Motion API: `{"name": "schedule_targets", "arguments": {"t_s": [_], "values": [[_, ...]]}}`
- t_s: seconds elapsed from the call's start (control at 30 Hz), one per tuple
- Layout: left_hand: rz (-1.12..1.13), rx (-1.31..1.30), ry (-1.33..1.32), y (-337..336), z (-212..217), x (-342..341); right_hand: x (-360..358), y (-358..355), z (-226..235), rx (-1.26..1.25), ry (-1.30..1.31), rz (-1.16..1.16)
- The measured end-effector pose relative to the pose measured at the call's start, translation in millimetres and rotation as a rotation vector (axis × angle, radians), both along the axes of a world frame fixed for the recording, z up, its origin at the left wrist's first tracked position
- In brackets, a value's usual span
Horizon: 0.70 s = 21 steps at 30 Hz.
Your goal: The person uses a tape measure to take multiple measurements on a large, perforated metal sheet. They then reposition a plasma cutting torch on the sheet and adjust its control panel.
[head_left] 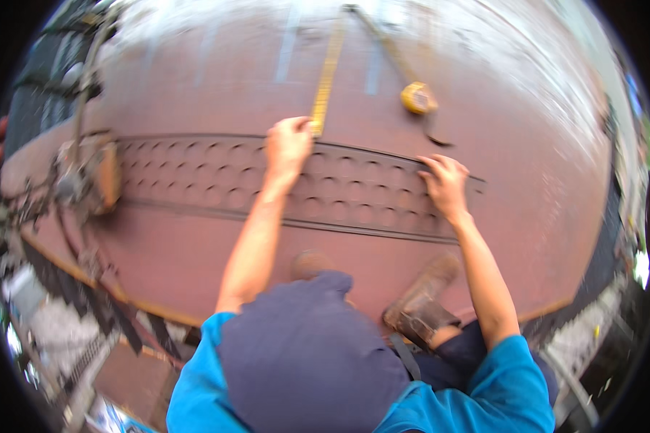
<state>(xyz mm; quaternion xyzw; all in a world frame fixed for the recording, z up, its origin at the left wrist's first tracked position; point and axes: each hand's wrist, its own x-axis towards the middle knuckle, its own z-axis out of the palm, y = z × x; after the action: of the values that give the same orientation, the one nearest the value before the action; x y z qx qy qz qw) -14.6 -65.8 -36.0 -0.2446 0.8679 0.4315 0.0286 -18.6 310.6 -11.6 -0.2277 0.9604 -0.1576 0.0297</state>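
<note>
Tape blade (328, 79), yellow, markings blurred, pinched by left hand (289, 150), right hand (447, 184) curled at patterned strip (361, 189), grip unclear

Platform (545, 238): broad, reddish-brown
Glare (166, 18): white, bright across its far end
Ground (61, 325): pale grey, cluttered, down to the left

Yel tape (328, 72), nr holed strip (341, 175)

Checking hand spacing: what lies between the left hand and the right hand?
In the head view, a stretch of the strip with curved marks lies between the left hand and right hand.
</note>
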Motion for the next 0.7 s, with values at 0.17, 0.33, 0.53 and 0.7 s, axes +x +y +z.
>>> {"name": "schedule_targets", "arguments": {"t_s": [0.17, 0.33, 0.53, 0.7], "values": [[0.060, 0.030, -0.026, 2.4, 11.3, 1.7, 13.5, 5.2, -19.9, -0.014, 0.023, -0.061], [0.080, 0.065, -0.027, -6.0, 6.7, 11.3, 26.8, -12.7, -27.7, 0.026, 0.076, -0.169], [0.086, 0.021, 0.031, -2.3, -4.5, 3.4, 18.5, -29.3, -20.0, 0.067, 0.148, -0.228], [0.080, 0.059, -0.062, 5.5, 6.3, -6.0, 11.6, -24.3, -23.1, 0.035, 0.150, -0.273]]}}
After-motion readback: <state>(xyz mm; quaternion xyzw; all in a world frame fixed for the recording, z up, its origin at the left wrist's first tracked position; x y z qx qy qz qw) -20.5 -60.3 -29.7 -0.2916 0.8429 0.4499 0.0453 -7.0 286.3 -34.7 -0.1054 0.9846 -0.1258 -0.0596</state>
